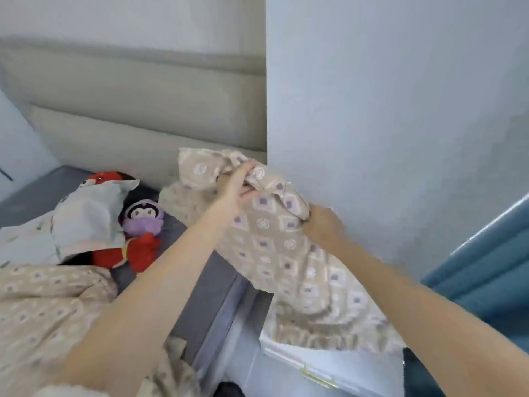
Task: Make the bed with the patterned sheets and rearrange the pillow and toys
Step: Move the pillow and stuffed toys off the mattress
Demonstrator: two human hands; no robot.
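Gripping the bunched sheet (272,253) in left hand (233,187) and right hand (323,227), fingers curling round it, toys (143,222) lying left of both hands

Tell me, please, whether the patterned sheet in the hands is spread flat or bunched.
Bunched: the left hand and right hand grip crumpled folds of the sheet.

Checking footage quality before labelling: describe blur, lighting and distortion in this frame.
Head view: soft, even light, no glare or hard shadows; the patterned sheet is smeared by blur toward the bottom of the frame; the headboard lines bow from the wide lens.
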